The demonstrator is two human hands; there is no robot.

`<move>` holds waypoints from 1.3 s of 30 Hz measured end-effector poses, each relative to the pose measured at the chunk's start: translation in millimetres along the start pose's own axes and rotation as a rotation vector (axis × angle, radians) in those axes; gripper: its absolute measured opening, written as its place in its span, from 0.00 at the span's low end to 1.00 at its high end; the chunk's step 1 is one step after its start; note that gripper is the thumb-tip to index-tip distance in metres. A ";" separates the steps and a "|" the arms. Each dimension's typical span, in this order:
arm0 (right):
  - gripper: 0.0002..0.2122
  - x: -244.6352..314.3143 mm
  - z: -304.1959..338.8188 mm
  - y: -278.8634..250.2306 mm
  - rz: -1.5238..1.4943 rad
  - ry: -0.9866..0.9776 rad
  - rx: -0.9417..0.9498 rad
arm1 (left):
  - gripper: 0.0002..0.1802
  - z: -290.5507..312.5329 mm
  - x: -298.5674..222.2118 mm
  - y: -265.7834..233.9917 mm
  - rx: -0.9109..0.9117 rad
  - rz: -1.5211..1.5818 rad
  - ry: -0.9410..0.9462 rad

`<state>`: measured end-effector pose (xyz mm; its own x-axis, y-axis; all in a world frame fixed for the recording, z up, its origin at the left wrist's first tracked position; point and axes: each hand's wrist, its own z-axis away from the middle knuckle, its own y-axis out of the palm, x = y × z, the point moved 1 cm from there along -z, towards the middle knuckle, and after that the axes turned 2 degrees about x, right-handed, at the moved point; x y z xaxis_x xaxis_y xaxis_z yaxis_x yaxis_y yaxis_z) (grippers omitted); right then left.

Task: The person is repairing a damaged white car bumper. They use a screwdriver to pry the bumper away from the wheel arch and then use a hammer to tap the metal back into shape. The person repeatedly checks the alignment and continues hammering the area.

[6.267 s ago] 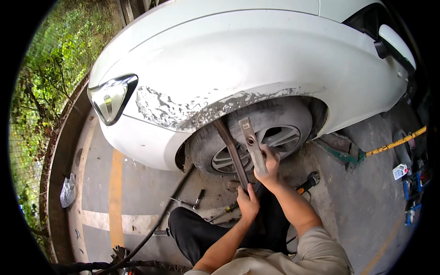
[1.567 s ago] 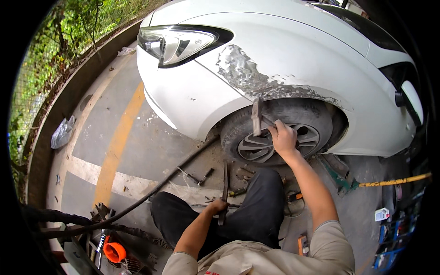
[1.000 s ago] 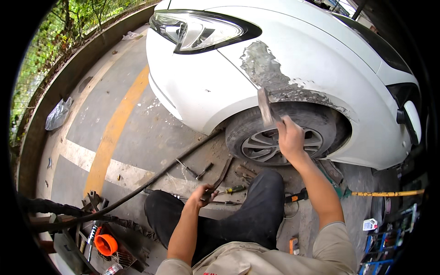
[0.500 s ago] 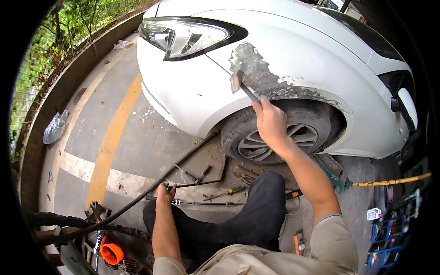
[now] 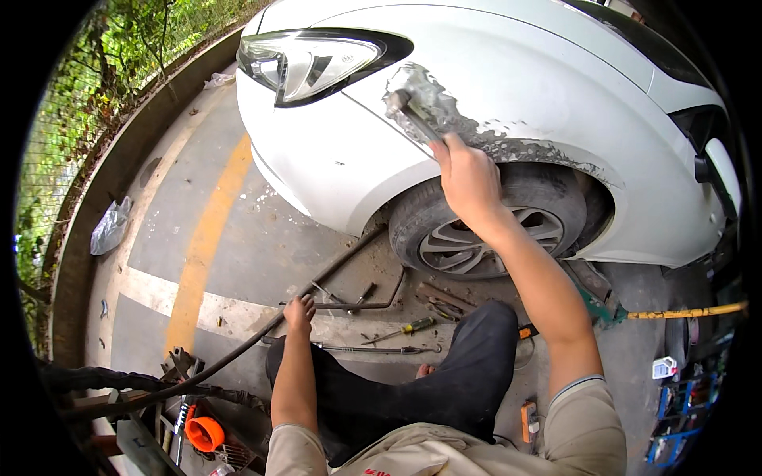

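Note:
In my right hand (image 5: 470, 181) is a hammer (image 5: 421, 121), gripped by its handle. Its head is at the scraped, bare grey patch (image 5: 496, 147) on the white car's front fender (image 5: 548, 95); I cannot tell whether it touches. My left hand (image 5: 299, 313) is closed around a long dark bar (image 5: 343, 260), which runs from the lower left up to the wheel arch. A thin bent rod (image 5: 357, 306) extends right from beside that hand. The front wheel (image 5: 488, 226) sits below the damaged patch, and the headlight (image 5: 317, 63) is to its left.
On the ground lie a yellow-handled screwdriver (image 5: 417, 325), a rod with a hooked end (image 5: 373, 349) and wooden pieces (image 5: 444, 297). A green jack (image 5: 597, 305) with a yellow handle stands right. An orange funnel (image 5: 204, 434) is lower left, a plastic bag (image 5: 111, 226) further left.
The hammer head has moved slightly up and left over the patch. My left hand has shifted from the bent rod's end onto the long bar. The whole view has shifted slightly.

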<state>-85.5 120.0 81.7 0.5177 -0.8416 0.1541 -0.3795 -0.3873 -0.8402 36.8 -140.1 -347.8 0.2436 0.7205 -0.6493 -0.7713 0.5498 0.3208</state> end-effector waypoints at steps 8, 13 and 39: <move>0.14 -35.5 57.3 31.3 -0.159 -0.083 0.221 | 0.15 117.3 -63.8 116.5 0.010 -0.689 1.086; 0.17 -112.8 162.8 160.9 0.074 0.022 0.907 | 0.21 200.0 -147.0 211.1 -0.003 -0.789 1.624; 0.09 -18.1 25.1 113.3 -1.433 0.487 -0.414 | 0.35 38.9 -101.7 182.7 -0.288 -0.242 0.517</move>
<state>-118.6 100.8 -29.4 0.3604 0.2993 0.8835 -0.0259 -0.9436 0.3302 -106.0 -96.5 -196.4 0.1709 0.2540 -0.9520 -0.8747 0.4838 -0.0280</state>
